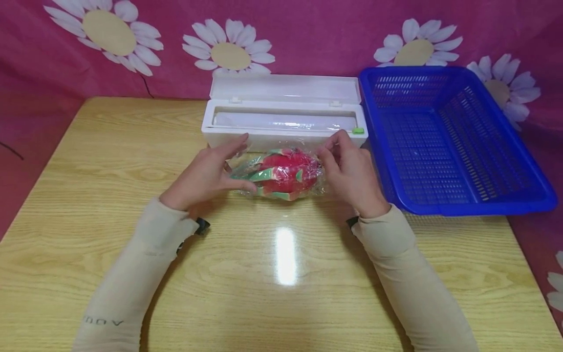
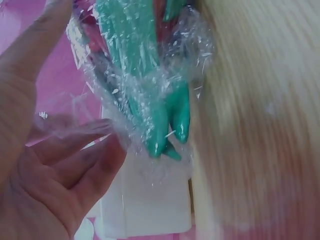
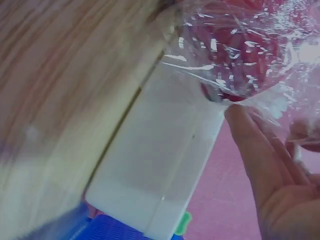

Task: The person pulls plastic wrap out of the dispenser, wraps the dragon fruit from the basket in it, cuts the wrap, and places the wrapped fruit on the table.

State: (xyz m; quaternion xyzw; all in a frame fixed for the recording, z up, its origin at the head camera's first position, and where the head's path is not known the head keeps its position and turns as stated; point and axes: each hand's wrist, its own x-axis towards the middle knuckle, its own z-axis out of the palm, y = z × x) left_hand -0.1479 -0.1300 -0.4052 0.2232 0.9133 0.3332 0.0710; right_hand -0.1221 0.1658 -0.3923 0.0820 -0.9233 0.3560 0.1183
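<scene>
A red dragon fruit [image 1: 288, 171] with green scales lies on its side, wrapped in clear plastic wrap [image 3: 240, 65]. My left hand [image 1: 206, 168] is spread around its green-tipped end, the thumb along the near side and the index finger reaching past the far side. In the left wrist view, fingers [image 2: 100, 160] touch loose film beside the green tips [image 2: 160, 130]. At the red end, my right hand [image 1: 352, 171] pinches a gathered edge of the wrap between thumb and fingers. The film's folds partly hide the fruit's surface.
Just behind the fruit stands a white wrap dispenser [image 1: 283, 137], lid [image 1: 286, 89] raised, with a film roll [image 1: 281, 120] inside and a green slider [image 1: 358, 130] at its right. A blue plastic basket [image 1: 475, 209] sits at the right on the wooden table [image 1: 246, 293].
</scene>
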